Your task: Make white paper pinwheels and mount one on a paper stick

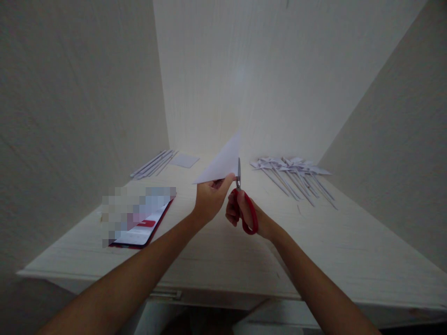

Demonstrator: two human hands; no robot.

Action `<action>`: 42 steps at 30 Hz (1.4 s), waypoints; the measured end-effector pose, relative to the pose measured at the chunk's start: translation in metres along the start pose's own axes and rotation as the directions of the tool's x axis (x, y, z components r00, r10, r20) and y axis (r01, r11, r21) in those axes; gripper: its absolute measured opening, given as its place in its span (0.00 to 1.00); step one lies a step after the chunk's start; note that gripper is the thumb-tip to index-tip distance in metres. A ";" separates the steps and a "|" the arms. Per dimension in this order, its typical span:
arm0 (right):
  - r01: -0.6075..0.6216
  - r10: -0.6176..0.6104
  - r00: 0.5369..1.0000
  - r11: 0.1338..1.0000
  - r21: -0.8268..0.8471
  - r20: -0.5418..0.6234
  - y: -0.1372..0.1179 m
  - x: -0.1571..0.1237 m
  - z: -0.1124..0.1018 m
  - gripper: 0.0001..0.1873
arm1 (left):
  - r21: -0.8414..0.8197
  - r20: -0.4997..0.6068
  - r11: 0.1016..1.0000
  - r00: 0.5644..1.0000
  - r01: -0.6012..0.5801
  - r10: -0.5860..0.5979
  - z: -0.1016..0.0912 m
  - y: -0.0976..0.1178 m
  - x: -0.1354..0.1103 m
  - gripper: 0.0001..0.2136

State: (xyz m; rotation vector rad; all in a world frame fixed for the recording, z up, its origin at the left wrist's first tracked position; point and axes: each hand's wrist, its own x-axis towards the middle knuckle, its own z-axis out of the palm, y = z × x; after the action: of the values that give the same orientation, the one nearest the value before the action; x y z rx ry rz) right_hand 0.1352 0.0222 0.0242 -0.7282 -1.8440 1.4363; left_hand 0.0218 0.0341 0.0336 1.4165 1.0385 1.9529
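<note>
My left hand [212, 197] grips a white sheet of paper [221, 160] folded into a triangle, its thumb near the lower right corner. Red-handled scissors [250, 215] are in my right hand [240, 209], with fingers through the loops. The blades point up along the paper's right edge, beside the left thumb. They look almost closed; whether they are cutting into the paper I cannot tell. Both hands are raised above the middle of the white table [216, 260].
Paper pinwheels on sticks [289, 170] lie piled at the back right. At the back left are several thin paper sticks [153, 164] and a stack of paper squares [186, 160]. A phone [139, 228], partly blurred, lies at the left. Walls enclose the table.
</note>
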 end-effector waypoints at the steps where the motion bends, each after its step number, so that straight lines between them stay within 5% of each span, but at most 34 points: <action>1: 0.005 -0.005 1.000 1.000 0.006 0.001 -0.001 0.000 0.000 0.26 | -0.001 0.001 1.000 1.000 0.006 -0.006 0.000 0.000 0.000 0.06; 42: -0.061 0.064 0.993 0.998 0.027 -0.094 0.000 0.000 0.002 0.28 | -0.070 -0.012 0.994 0.996 0.088 -0.089 0.000 -0.001 0.001 0.07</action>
State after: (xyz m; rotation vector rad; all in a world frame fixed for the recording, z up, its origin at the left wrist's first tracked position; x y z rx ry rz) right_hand 0.1331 0.0214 0.0238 -0.8349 -1.7428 1.4353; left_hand 0.0214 0.0359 0.0333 1.2981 1.0128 1.9195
